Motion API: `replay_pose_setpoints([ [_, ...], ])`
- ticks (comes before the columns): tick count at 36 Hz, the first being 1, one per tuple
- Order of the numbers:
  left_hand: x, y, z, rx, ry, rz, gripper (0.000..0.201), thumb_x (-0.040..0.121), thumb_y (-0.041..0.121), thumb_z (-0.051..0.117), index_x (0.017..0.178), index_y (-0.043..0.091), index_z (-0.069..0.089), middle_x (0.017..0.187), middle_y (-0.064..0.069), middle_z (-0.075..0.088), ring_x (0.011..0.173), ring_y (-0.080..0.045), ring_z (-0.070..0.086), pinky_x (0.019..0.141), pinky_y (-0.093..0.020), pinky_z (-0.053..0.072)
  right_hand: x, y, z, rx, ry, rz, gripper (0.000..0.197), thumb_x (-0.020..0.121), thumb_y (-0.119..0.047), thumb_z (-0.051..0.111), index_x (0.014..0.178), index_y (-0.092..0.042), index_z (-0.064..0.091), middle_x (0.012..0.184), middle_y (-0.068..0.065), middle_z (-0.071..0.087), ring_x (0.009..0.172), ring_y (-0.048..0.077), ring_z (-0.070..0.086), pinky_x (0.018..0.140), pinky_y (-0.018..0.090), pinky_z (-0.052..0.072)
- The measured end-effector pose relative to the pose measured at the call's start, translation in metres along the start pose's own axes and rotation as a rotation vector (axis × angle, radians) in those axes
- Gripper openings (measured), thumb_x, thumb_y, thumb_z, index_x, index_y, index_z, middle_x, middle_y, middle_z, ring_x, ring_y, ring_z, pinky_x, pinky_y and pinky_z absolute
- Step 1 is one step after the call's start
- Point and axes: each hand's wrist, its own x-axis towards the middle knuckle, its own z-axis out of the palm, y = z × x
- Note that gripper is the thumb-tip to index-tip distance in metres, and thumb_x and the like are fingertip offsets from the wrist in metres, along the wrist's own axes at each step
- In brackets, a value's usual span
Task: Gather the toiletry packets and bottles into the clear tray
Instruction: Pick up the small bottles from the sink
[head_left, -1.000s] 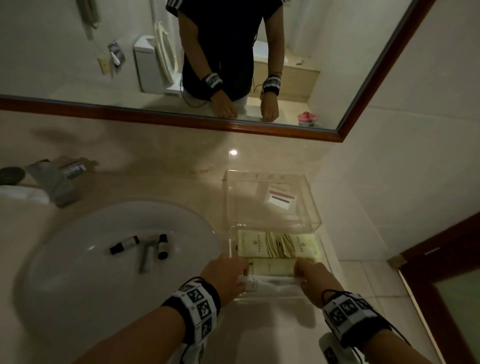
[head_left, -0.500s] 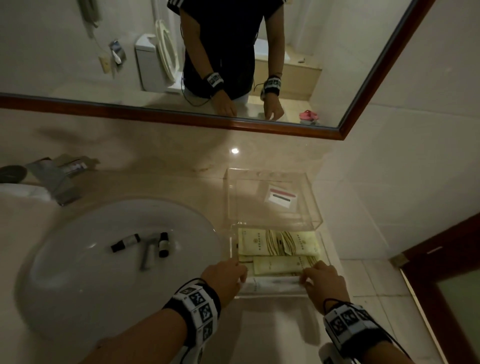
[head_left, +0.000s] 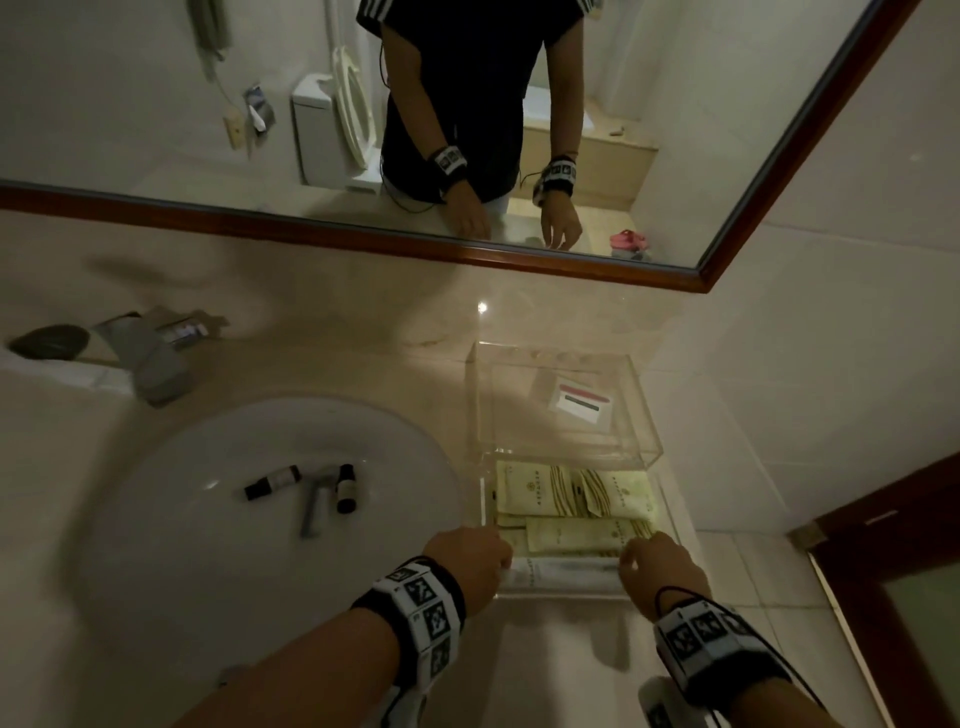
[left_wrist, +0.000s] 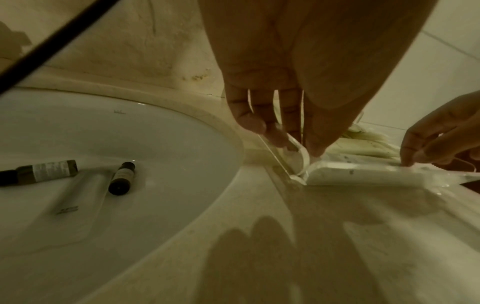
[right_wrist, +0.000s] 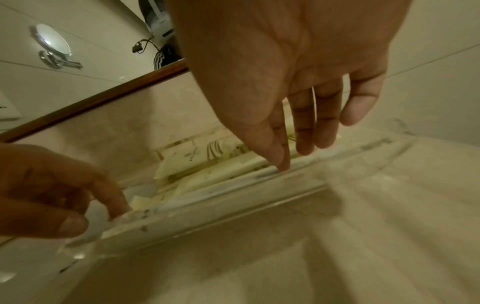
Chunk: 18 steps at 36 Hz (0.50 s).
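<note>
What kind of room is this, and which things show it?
Most likely a hotel bathroom: a white sink, a wall mirror reflecting a toilet, and toiletry packets in a clear tray.

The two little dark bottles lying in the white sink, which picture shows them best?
The left wrist view: the two little dark bottles lie close and their pale labels show. The head view shows both bottles whole but small in the white sink. The right wrist view misses them.

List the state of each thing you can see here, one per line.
Clear tray: on counter, holding packets.
Cream packets: lying flat in tray.
Long white packet: at tray's near edge, both hands on its ends.
Two dark bottles: lying in the sink.
Left hand: touching packet.
Right hand: touching packet.
</note>
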Motion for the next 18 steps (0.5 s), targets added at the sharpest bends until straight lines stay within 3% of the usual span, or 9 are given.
replay_pose_setpoints([
  [6, -0.010, -0.013, -0.014, -0.073, 0.044, 0.013, 0.034, 0.094, 0.025, 0.047, 0.127, 0.025, 0.052, 0.137, 0.000, 0.050, 0.124, -0.021, 0.049, 0.103, -0.032, 0.038, -0.007, -0.035, -0.017, 0.084, 0.066, -0.090, 0.023, 0.091, -0.030, 0.044, 0.101, -0.024, 0.064, 0.111, 0.003, 0.053, 0.102, 0.023, 0.057, 0.089, 0.034, 0.048],
  [9, -0.013, -0.018, -0.024, -0.082, 0.064, 0.011, 0.035, 0.093, 0.025, 0.046, 0.128, 0.024, 0.051, 0.138, -0.001, 0.050, 0.125, -0.022, 0.048, 0.105, -0.033, 0.038, -0.011, -0.059, -0.024, 0.130, 0.049, -0.148, 0.018, 0.088, -0.028, 0.046, 0.076, -0.025, 0.059, 0.099, 0.003, 0.058, 0.089, 0.021, 0.058, 0.081, 0.033, 0.049],
  [14, -0.024, -0.043, -0.040, -0.096, 0.109, -0.027, 0.036, 0.093, 0.026, 0.047, 0.128, 0.025, 0.051, 0.138, -0.001, 0.050, 0.124, -0.022, 0.049, 0.105, -0.034, 0.040, -0.018, -0.097, -0.034, 0.140, -0.004, -0.203, 0.022, 0.088, -0.026, 0.046, 0.094, -0.020, 0.066, 0.103, 0.003, 0.065, 0.094, 0.022, 0.061, 0.082, 0.033, 0.052],
  [18, -0.042, -0.071, -0.051, -0.090, 0.117, -0.093, 0.035, 0.095, 0.027, 0.045, 0.129, 0.023, 0.048, 0.137, -0.003, 0.050, 0.122, -0.025, 0.050, 0.104, -0.038, 0.042, -0.028, -0.131, -0.041, 0.117, -0.047, -0.249, 0.018, 0.088, -0.026, 0.045, 0.086, -0.021, 0.062, 0.100, 0.004, 0.066, 0.094, 0.024, 0.062, 0.081, 0.033, 0.050],
])
